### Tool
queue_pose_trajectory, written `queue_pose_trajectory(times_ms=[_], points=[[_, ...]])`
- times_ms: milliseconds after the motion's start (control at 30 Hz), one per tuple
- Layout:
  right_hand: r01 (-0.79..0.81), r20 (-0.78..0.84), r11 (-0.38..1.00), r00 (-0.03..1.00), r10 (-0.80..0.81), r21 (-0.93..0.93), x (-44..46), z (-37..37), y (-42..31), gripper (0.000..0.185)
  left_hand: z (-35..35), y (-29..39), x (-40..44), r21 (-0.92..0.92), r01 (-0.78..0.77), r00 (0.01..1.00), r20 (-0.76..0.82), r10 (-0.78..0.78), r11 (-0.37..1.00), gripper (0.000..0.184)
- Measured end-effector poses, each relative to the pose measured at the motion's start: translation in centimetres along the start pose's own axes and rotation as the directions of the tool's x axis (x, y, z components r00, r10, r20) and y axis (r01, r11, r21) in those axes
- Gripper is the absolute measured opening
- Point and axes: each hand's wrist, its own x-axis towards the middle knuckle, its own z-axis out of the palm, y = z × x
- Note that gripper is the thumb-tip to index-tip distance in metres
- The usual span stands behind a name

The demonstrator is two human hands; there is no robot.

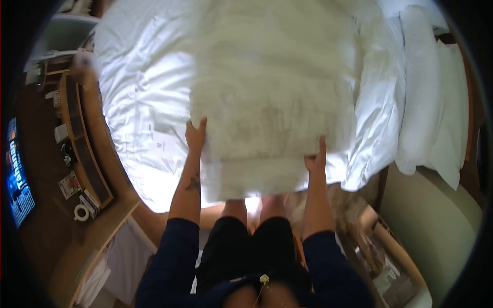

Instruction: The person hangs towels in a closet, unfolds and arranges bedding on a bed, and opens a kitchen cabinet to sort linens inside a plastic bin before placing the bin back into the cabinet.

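Observation:
A large cream cloth (272, 118), blurred by motion, spreads out in front of me above the bed, with a fold line across its lower part. My left hand (195, 136) is closed on its left edge, thumb at the side. On the lower right of the cloth, my right hand (315, 158) grips with the thumb pointing up and the other fingers mostly hidden beneath. The exact kind of cloth cannot be made out. Under and around it lies a rumpled white duvet (138, 77). A white card (163, 145) rests on the duvet left of my left hand.
White pillows (418, 92) lie along the bed's right side. To the left are a wooden desk (110, 226) with a shelf unit, a white mug (81, 212) and a lit television screen (19, 174). A pale green armrest or panel (436, 220) stands at the lower right.

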Motion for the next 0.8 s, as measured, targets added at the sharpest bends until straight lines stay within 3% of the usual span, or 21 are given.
queue_pose_trajectory(times_ms=[133,167,200,233,300,333,367,433,467,533,600,633,700,800], points=[[-0.103,0.058,0.992,0.993,0.099,0.074,-4.0,3.5,-2.9,0.033,0.0,-0.9,-0.4,-0.006,-0.082,0.994,-0.073,0.081,0.997,0.051],[-0.093,0.176,0.995,0.98,0.087,0.026,-4.0,2.8,-3.8,0.031,-0.2,-0.6,-1.0,-0.045,-0.119,0.988,-0.104,0.114,0.992,0.049],[0.042,0.081,0.998,0.996,-0.039,-0.037,-6.8,6.8,-4.6,0.033,-0.7,0.3,-1.9,-0.091,-0.123,0.988,-0.102,0.114,0.988,0.047],[0.092,0.143,0.992,0.987,-0.08,-0.083,-7.6,7.8,-5.7,0.037,-0.9,0.6,-2.6,-0.021,-0.135,0.987,-0.092,0.132,0.991,0.045],[0.211,0.208,0.97,0.961,-0.184,-0.117,-10.1,11.2,-7.5,0.042,-0.6,0.4,-3.7,-0.063,-0.115,0.993,-0.006,0.115,0.991,0.046],[0.229,0.238,0.967,0.951,-0.199,-0.108,-11.9,13.1,-8.4,0.042,0.3,-0.8,-3.9,-0.023,-0.124,0.992,0.025,0.124,0.992,0.051],[0.214,0.237,0.959,0.957,-0.168,-0.188,-14.2,14.6,-9.1,0.045,-0.3,1.0,-5.0,-0.142,0.035,0.987,0.159,-0.012,0.989,0.061],[0.217,0.247,0.94,0.957,-0.152,-0.264,-18.1,16.7,-10.1,0.048,0.2,2.6,-5.3,-0.301,-0.121,0.981,0.108,0.16,0.946,0.068],[0.163,0.249,0.915,0.966,-0.072,-0.368,-19.8,17.0,-10.4,0.052,-0.1,4.6,-5.0,-0.314,-0.13,0.98,0.103,0.17,0.94,0.068],[0.115,0.244,0.873,0.97,0.004,-0.474,-23.8,17.7,-10.9,0.057,-1.7,9.1,-4.4,-0.688,-0.054,0.952,0.183,0.245,0.723,0.077],[0.113,0.43,0.831,0.888,0.161,-0.545,-27.9,18.6,-11.3,0.053,-3.4,12.4,-4.3,-0.852,0.111,0.906,0.298,0.301,0.512,0.076],[0.152,0.52,0.811,0.829,0.207,-0.565,-29.2,18.5,-11.6,0.056,-4.3,13.6,-4.6,-0.888,0.202,0.875,0.353,0.332,0.412,0.076],[0.142,0.524,0.699,0.767,0.369,-0.701,-31.8,18.4,-12.2,0.066,-5.5,14.1,-5.7,-0.891,0.331,0.833,0.431,0.347,0.312,0.076],[-0.013,0.519,0.701,0.663,0.54,-0.713,-35.6,19.4,-13.0,0.08,-6.4,12.4,-7.7,-0.868,0.448,0.801,0.496,0.336,0.215,0.076]])
